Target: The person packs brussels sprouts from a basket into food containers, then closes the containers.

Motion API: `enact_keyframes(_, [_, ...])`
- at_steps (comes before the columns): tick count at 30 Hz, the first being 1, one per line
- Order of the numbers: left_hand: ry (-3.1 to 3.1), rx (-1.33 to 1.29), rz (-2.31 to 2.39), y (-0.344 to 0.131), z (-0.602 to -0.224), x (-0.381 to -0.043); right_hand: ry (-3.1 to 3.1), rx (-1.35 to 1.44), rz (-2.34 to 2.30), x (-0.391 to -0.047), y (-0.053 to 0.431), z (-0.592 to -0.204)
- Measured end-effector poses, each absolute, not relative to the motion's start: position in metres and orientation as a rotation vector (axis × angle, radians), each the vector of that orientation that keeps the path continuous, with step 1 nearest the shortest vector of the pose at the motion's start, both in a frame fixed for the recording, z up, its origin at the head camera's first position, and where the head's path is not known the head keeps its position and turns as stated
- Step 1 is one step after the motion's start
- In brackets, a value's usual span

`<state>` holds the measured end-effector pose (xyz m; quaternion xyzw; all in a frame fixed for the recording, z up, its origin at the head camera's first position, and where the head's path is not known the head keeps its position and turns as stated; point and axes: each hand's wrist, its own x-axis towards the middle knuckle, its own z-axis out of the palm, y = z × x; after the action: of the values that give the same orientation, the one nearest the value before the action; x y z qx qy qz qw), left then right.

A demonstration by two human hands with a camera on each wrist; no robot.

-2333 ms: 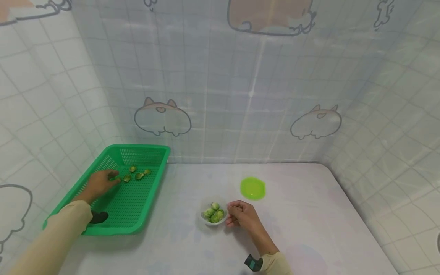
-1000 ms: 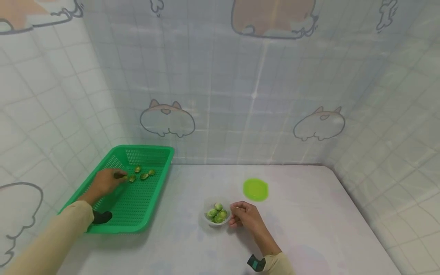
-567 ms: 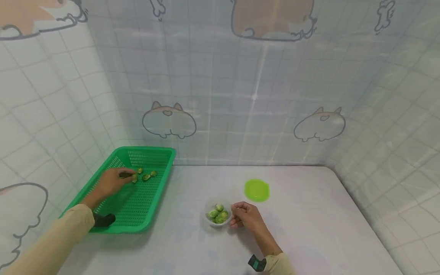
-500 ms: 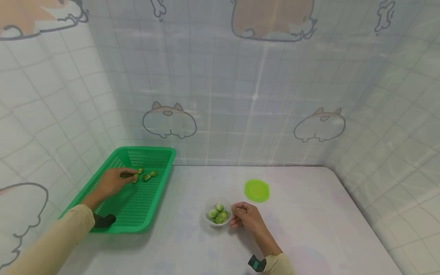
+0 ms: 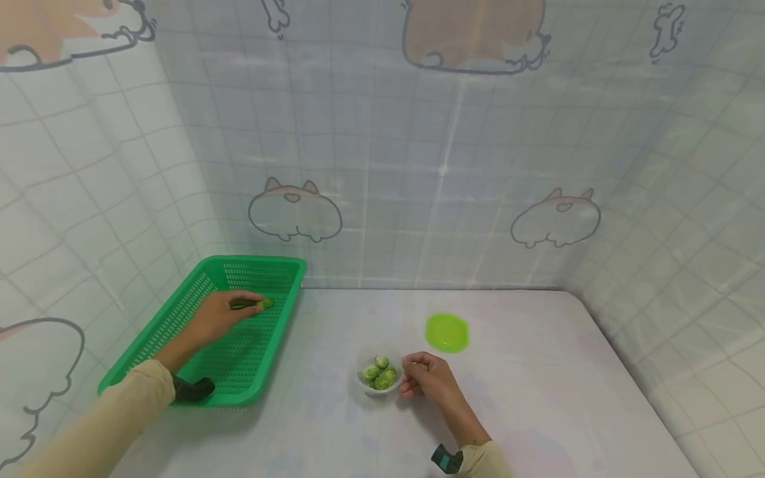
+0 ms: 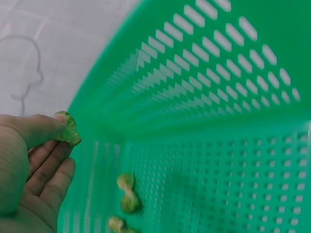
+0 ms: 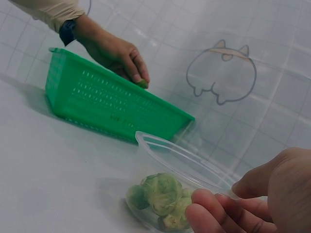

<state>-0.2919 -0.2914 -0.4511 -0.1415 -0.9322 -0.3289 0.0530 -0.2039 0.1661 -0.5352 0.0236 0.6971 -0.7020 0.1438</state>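
My left hand pinches a Brussels sprout piece between thumb and fingers, above the floor of a green perforated basket. Several more pieces lie on that basket's floor in the left wrist view; in the head view the hand hides most of them. My right hand grips the rim of a small clear plastic bowl, thumb above and fingers below. Inside the bowl sit several green Brussels sprouts. The bowl rests on the white-covered table, to the right of the basket.
A bright green round lid lies flat on the table, beyond the right hand. Tiled-pattern sheeting with dog drawings rises behind the table and along both sides. The basket stands against the left and back sheeting.
My left hand has moved rightward over the basket and now holds a Brussels sprout piece up off its floor. The right hand has stayed at the bowl's rim.
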Motion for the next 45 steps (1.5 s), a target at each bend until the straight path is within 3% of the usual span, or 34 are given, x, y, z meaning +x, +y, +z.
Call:
enact_keyframes(23, [-2.790, -0.634, -1.382, -0.221, -0.439, -0.275, 2.011, 0.038, -2.022, -0.205, 0.167, -0.537])
enact_keyframes(45, [-2.768, -0.858, -1.509, -0.150, -0.454, -0.261, 2.007, 0.054, -2.025, -0.202, 0.166, -0.531])
